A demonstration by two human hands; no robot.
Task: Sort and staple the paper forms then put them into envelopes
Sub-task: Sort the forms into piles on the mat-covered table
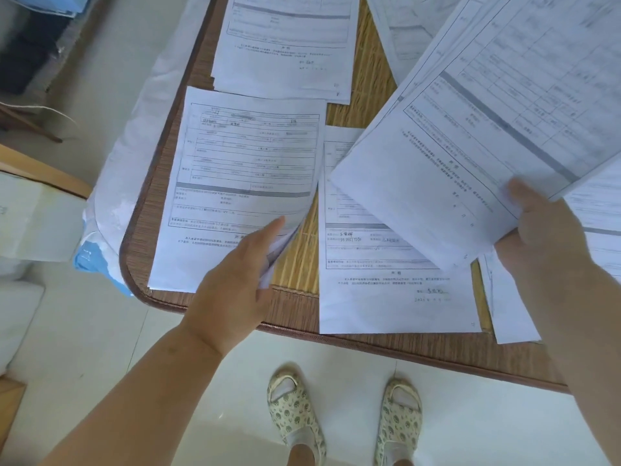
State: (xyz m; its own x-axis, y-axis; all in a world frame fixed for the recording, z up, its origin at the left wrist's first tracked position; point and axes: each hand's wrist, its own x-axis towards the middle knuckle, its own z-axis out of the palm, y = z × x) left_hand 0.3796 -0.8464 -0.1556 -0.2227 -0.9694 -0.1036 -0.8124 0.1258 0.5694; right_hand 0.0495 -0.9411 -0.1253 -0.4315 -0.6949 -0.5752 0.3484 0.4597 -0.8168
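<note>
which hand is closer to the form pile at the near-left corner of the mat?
Left. The left hand is on that pile, lifting its lower-right corner. The right hand is off to the pile's right, holding a fanned stack of forms above the mat.

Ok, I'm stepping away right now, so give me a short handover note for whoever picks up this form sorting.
Left hand: holding the lifted right edge of the near-left pile, fingers under its top sheets.
Right hand: gripping a fanned bundle of forms held above the mat.
On the mat: a far pile, a middle form with handwriting, and more sheets at the right edge.
Done: forms partly sorted into piles.
Left: finish sorting, staple, fill envelopes. No stapler or envelopes clearly in view.
</note>
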